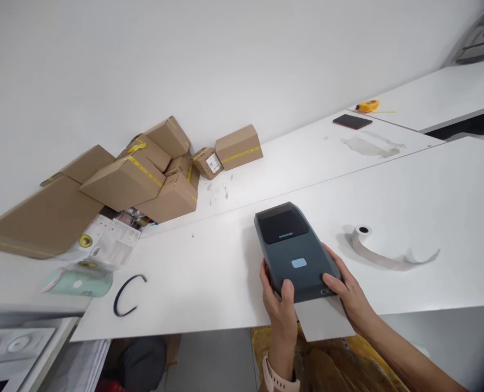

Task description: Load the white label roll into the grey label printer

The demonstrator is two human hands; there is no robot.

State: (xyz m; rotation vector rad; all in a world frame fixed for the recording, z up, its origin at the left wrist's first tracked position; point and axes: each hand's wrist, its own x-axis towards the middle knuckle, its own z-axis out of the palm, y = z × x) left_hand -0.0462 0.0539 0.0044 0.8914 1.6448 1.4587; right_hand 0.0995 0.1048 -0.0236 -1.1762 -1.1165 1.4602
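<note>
Between my two hands is a dark grey label printer [290, 250] with a black window at its far end and a pale blue button on top. My left hand [280, 305] grips its near left corner, thumb on the top face. On the near right corner, my right hand [343, 291] is closed the same way. A strip of white paper [324, 318] sticks out of the printer's near end, over the table edge. To the right lies a small paper roll [362, 234] with its loose end trailing across the white table [209, 272].
Cardboard boxes [123, 179] are piled at the back left. A black headband [121, 296] and a mint-green package [82, 283] lie at the left. Toward the back right are a dark tablet-like device [352, 121] and a yellow tape measure [367, 106].
</note>
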